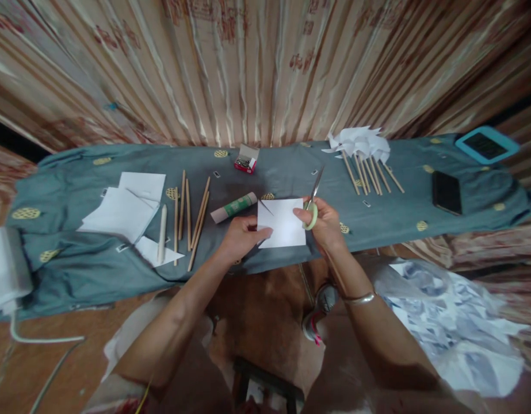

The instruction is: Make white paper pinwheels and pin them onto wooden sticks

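Observation:
Just past the front edge of the cloth-covered table, I hold a square sheet of white paper (pixel 285 230). My left hand (pixel 244 237) pinches its left side between thumb and fingers. A dark slit runs inward from the paper's upper left corner. My right hand (pixel 323 223) is closed around a pair of scissors (pixel 310 210) with pale green handles, its thumb also resting on the paper's right edge. The blades point up and away from me, beside the sheet. A glue stick (pixel 234 207) with a green label lies just beyond my left hand.
Wooden sticks (pixel 188 215), a white pen-like stick (pixel 162 233) and loose paper sheets (pixel 118 213) lie left. Behind sits a small red box (pixel 247 160) of metal bits. Paper pinwheels on sticks (pixel 362 146), a black phone (pixel 447 192) and a blue-framed tablet (pixel 487 145) are right. Paper scraps (pixel 446 322) lie below.

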### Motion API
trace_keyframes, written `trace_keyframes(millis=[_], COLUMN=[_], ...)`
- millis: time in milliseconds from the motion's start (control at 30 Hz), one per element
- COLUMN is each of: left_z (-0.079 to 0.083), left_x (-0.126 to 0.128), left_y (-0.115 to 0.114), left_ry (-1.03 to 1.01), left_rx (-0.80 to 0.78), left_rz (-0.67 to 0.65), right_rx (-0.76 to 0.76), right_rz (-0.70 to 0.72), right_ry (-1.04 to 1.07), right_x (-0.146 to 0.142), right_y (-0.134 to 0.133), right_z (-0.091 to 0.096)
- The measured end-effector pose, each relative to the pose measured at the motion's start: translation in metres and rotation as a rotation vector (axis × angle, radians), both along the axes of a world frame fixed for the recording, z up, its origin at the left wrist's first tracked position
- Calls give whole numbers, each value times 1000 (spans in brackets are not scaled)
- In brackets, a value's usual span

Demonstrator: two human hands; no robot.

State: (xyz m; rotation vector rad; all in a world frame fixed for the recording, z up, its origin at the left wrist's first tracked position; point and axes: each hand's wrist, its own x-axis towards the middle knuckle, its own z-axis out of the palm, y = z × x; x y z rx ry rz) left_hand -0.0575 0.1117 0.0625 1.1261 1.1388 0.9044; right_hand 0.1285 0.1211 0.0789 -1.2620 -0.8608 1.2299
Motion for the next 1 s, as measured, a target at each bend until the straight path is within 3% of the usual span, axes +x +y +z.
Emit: trace_keyframes(millis=[233,500,633,767,867,1000], left_z=[3,10,7,2,3,10], left_x=[-4,-10,-3,14,24,29], left_y=[2,6,2,-11,-17,-17], left_ry=[83,12,-187,-374,-431,-530], left_rx=[68,31,-5,-87,-152,-251], left_rz=[-12,98,244,139,175,333], right_rx=[55,80,88,40,-9,-47], right_rz=[-96,-206,-255,-219,-186,-138], right_ry=[-8,106,196,269,278,270], right_x=[10,16,11,-4,-18,-31], right_y=[8,16,19,17,13,9], right_z=[-2,-7,-10,-13,-14,-15])
